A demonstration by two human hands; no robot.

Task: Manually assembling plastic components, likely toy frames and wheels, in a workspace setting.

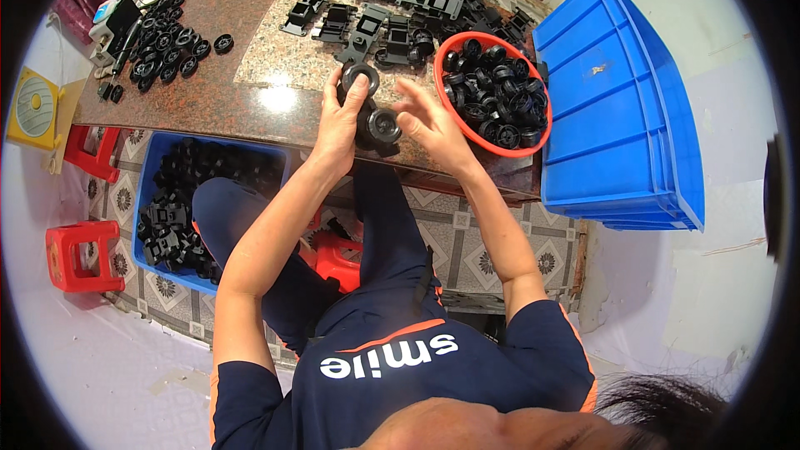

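Two black wheels point(372, 108) on the part in the left hand point(342, 121).

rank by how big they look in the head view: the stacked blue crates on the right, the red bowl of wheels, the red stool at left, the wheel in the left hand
1. stacked blue crates
2. red bowl
3. red stool
4. wheel under the left hand

Fisheye bending toward the rim and differing nearness make the bowl-versus-stool order unsure.

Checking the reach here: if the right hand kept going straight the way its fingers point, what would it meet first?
Probably the wheeled black part held in the left hand: the right hand points up and left, its fingertips just short of it. Depth is uncertain.
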